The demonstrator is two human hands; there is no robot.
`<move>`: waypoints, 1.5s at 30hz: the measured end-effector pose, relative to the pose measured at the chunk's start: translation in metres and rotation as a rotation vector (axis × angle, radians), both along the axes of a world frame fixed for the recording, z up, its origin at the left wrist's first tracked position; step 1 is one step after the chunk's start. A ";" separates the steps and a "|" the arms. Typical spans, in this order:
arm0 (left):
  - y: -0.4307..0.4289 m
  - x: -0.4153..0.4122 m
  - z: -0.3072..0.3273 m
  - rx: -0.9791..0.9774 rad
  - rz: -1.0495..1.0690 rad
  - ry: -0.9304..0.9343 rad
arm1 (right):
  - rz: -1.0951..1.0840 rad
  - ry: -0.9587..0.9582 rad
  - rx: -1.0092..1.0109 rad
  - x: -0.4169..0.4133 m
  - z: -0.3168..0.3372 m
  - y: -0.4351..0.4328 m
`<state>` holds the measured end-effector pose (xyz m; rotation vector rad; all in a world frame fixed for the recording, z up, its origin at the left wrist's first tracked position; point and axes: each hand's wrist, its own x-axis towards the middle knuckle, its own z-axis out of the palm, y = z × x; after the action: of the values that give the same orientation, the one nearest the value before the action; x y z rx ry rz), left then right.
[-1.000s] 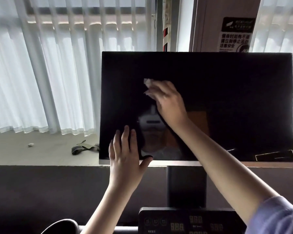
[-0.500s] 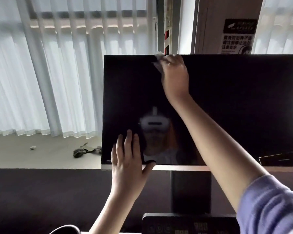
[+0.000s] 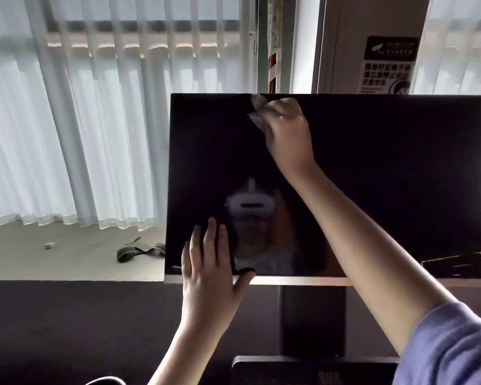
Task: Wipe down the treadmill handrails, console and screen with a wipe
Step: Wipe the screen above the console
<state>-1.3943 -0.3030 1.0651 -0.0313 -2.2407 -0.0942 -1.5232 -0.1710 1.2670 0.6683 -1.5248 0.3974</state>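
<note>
Risen from mid-screen, the right hand clasps the wipe at the top edge of the screen, most width lying rightward of this grip; the left hand presses flat.

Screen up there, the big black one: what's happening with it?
A person is cleaning the treadmill's dark screen. Their right hand holds a pale wipe against the glass just under its top edge, left of the middle. Their left hand lies flat on the lower left corner, thumb at the bottom edge, seemingly steadying it. The console below shows only as a sliver.
</note>
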 end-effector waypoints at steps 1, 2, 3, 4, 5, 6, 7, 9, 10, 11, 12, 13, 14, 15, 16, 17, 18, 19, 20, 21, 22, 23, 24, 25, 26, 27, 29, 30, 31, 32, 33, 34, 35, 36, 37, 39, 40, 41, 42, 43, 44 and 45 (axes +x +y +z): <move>0.000 0.000 0.000 -0.002 0.000 -0.004 | -0.012 0.008 0.012 0.002 0.001 0.007; 0.000 0.000 0.001 -0.004 0.003 -0.010 | -0.048 0.018 -0.030 0.002 0.004 0.014; 0.000 0.001 0.001 -0.005 0.004 -0.017 | -0.100 0.018 -0.114 0.001 0.008 0.020; 0.000 0.001 0.001 -0.005 0.006 -0.023 | -0.149 0.008 -0.208 0.001 0.010 0.023; 0.000 0.002 0.002 -0.006 0.004 -0.026 | -0.175 -0.010 -0.276 0.001 0.009 0.023; 0.000 0.002 0.001 -0.007 0.002 -0.025 | -0.171 -0.009 -0.292 0.003 0.005 0.019; -0.001 0.002 0.001 -0.008 -0.001 -0.022 | -0.129 0.004 -0.249 0.005 -0.001 0.014; -0.002 0.001 0.001 -0.010 -0.004 -0.018 | 0.006 0.036 -0.057 0.011 -0.015 0.010; -0.002 0.001 0.001 -0.011 -0.004 -0.018 | 0.042 0.044 0.029 0.014 -0.019 0.014; -0.001 0.001 0.000 -0.010 -0.005 -0.020 | 0.037 0.045 0.067 0.016 -0.018 0.021; -0.001 0.001 0.000 -0.007 -0.007 -0.021 | 0.002 0.042 0.051 0.015 -0.016 0.028; -0.001 0.001 0.000 -0.004 -0.007 -0.022 | -0.045 0.033 -0.009 0.014 -0.012 0.034; -0.001 0.001 0.000 -0.003 -0.006 -0.022 | -0.085 0.020 -0.089 0.013 -0.011 0.037; -0.001 0.001 0.000 -0.002 -0.006 -0.022 | -0.092 0.004 -0.157 0.014 -0.013 0.037; -0.001 0.001 0.000 -0.001 -0.008 -0.020 | -0.065 -0.005 -0.186 0.017 -0.019 0.033; 0.000 0.001 0.000 0.000 -0.009 -0.018 | -0.013 -0.007 -0.154 0.021 -0.027 0.026; 0.000 0.001 0.000 0.002 -0.011 -0.019 | 0.042 -0.001 -0.068 0.025 -0.037 0.018; 0.000 0.001 0.001 0.004 -0.013 -0.019 | 0.077 0.014 0.042 0.029 -0.048 0.014; 0.001 0.001 0.001 0.006 -0.015 -0.019 | 0.087 0.024 0.151 0.032 -0.056 0.015; 0.001 0.001 0.001 0.006 -0.016 -0.020 | 0.076 0.033 0.231 0.034 -0.059 0.020; 0.001 0.002 0.001 0.005 -0.016 -0.020 | 0.049 0.041 0.255 0.033 -0.058 0.026; 0.001 0.002 0.001 0.005 -0.015 -0.020 | 0.012 0.047 0.221 0.032 -0.054 0.033; 0.000 0.002 0.001 0.005 -0.014 -0.016 | -0.020 0.045 0.140 0.031 -0.052 0.037; 0.000 0.002 0.001 0.005 -0.013 -0.012 | -0.041 0.035 0.045 0.030 -0.050 0.040; 0.000 0.001 0.000 0.004 -0.014 -0.008 | -0.043 0.020 -0.025 0.031 -0.052 0.039; 0.000 0.001 0.000 0.004 -0.014 -0.004 | -0.027 0.007 -0.046 0.033 -0.058 0.034; 0.001 0.001 0.000 0.006 -0.014 0.000 | 0.033 -0.008 0.078 0.039 -0.077 0.023; 0.001 0.000 0.000 0.005 -0.014 0.000 | 0.059 -0.017 0.175 0.043 -0.085 0.021; 0.001 0.000 0.000 0.004 -0.015 0.000 | 0.072 -0.027 0.250 0.046 -0.088 0.025; 0.001 0.000 0.000 0.004 -0.016 0.001 | 0.072 -0.028 0.274 0.046 -0.086 0.030; 0.001 0.000 0.000 0.005 -0.015 0.005 | 0.062 -0.023 0.240 0.046 -0.081 0.036; 0.001 0.001 0.000 0.004 -0.015 0.009 | 0.046 -0.020 0.161 0.045 -0.077 0.040; 0.001 0.001 -0.001 0.003 -0.014 0.011 | 0.028 -0.026 0.062 0.044 -0.074 0.043; 0.001 0.001 -0.001 0.003 -0.013 0.013 | 0.023 -0.037 -0.024 0.044 -0.075 0.043; 0.002 0.001 -0.001 0.005 -0.014 0.013 | 0.034 -0.045 -0.067 0.046 -0.080 0.039; 0.001 0.001 -0.001 0.010 -0.015 0.007 | 0.094 -0.066 0.020 0.053 -0.100 0.028; 0.001 0.001 -0.001 0.010 -0.015 0.006 | 0.122 -0.067 0.125 0.057 -0.110 0.026; 0.001 0.000 0.000 0.009 -0.014 0.008 | 0.128 -0.069 0.228 0.060 -0.116 0.027; 0.002 0.000 0.000 0.013 -0.016 0.011 | 0.120 -0.077 0.293 0.062 -0.118 0.031; 0.002 0.000 0.000 0.018 -0.018 0.011 | 0.098 -0.079 0.303 0.061 -0.117 0.037; 0.002 0.000 0.000 0.023 -0.018 0.009 | 0.070 -0.077 0.264 0.059 -0.114 0.042; 0.002 0.001 0.000 0.024 -0.019 0.004 | 0.043 -0.075 0.196 0.058 -0.111 0.047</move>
<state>-1.3932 -0.3008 1.0650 -0.0396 -2.2349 -0.1307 -1.4652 -0.1239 1.1559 0.8484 -1.6368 0.3103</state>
